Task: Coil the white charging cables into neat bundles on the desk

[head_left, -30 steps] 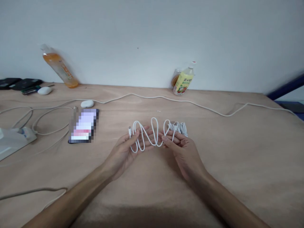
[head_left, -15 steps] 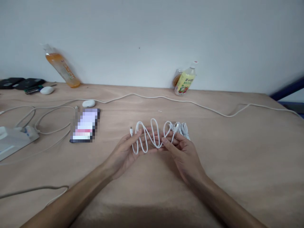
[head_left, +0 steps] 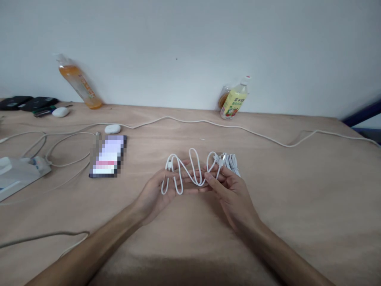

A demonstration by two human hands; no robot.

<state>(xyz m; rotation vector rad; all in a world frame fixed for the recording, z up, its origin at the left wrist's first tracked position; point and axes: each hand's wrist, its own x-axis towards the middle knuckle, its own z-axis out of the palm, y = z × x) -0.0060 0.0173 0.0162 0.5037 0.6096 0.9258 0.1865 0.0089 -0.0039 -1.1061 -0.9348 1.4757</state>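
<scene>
A thin white charging cable [head_left: 190, 171] lies in loops across both my palms, just above the wooden table [head_left: 297, 190]. My left hand [head_left: 157, 192] is palm up with fingers loosely curled, and one cable end with a small plug rests near its thumb. My right hand [head_left: 230, 190] pinches the cable between thumb and fingers, with a tight bundle of white coils [head_left: 230, 162] resting at its fingertips.
A phone [head_left: 108, 155] lies left of my hands, beside a white earbud case [head_left: 112, 128]. A long white cord [head_left: 238, 128] runs across the table's back. An orange bottle [head_left: 77, 82] and a yellow bottle [head_left: 233, 102] lean at the wall. A white power strip [head_left: 20, 171] sits far left.
The plug end at my left thumb has shifted slightly right and the left loops have sagged lower over my palm. Both hands stay almost in place.
</scene>
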